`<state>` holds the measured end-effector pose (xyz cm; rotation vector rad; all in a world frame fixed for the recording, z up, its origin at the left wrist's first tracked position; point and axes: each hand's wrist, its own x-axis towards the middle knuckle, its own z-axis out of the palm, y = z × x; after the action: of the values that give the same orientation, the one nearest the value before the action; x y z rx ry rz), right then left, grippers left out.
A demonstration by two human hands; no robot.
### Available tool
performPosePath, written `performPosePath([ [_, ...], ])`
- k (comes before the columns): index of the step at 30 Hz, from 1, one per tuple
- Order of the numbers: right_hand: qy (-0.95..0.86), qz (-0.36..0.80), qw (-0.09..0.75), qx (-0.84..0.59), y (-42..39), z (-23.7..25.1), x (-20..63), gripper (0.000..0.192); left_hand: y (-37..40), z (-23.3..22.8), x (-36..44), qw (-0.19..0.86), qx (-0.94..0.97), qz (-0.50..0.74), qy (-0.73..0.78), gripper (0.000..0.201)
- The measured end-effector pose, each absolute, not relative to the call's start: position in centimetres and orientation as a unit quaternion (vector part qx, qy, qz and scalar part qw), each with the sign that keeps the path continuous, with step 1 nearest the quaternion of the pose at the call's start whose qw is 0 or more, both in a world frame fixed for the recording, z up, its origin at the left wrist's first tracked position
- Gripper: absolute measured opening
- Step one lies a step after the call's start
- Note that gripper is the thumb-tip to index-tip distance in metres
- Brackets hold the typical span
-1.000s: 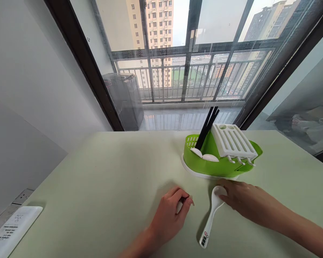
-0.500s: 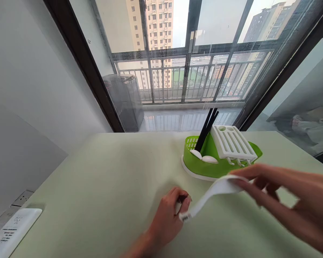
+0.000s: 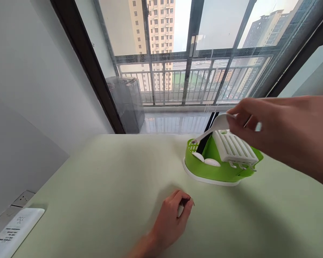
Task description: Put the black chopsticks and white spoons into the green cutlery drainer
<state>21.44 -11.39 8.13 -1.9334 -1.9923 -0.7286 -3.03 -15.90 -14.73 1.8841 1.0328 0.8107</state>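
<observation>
My right hand (image 3: 274, 125) holds a white spoon (image 3: 214, 128) by its bowl, lifted above the green cutlery holder (image 3: 215, 170), handle end pointing down-left over the holder's left side. The holder has a white slotted lid (image 3: 233, 146), two white spoons (image 3: 206, 160) lying inside and black chopsticks (image 3: 206, 138) standing up. My left hand (image 3: 171, 220) rests on the pale green table (image 3: 97, 186) with fingers curled; something small and dark shows at its fingertips.
A white power strip (image 3: 14, 231) lies at the table's left front edge beside a wall socket (image 3: 21, 197). A large window with a dark frame and a balcony railing stands behind the table. A grey wall is on the left.
My right hand picked the white spoon up from the table and raised it over the green holder. My left hand stayed curled in place.
</observation>
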Motion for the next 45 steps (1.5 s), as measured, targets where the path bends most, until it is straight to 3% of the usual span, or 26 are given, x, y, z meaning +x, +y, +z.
performPosePath([
  [5, -0.720, -0.260, -0.026, -0.642, -9.9, 7.5, 18.6, 0.026, -16.0, -14.9, -2.9, 0.408, 0.751, 0.323, 0.405, 0.019],
  [14, -0.785, -0.154, -0.116, -0.589, -5.3, 4.7, 16.2, 0.021, -16.0, -15.1, -2.8, 0.407, 0.754, 0.329, 0.398, 0.019],
  [32, -0.824, 0.137, 0.016, -0.550, -4.2, 4.1, 17.3, 0.040, -16.1, -15.0, -2.7, 0.392, 0.763, 0.326, 0.398, 0.020],
  [41, -0.822, 0.112, 0.073, -0.554, -4.8, 4.5, 19.2, 0.037, -16.1, -14.9, -2.8, 0.402, 0.758, 0.325, 0.398, 0.020],
  [45, -0.801, 0.119, 0.151, -0.567, -6.1, 4.0, 20.7, 0.037, -16.0, -14.9, -2.8, 0.397, 0.759, 0.329, 0.398, 0.020],
])
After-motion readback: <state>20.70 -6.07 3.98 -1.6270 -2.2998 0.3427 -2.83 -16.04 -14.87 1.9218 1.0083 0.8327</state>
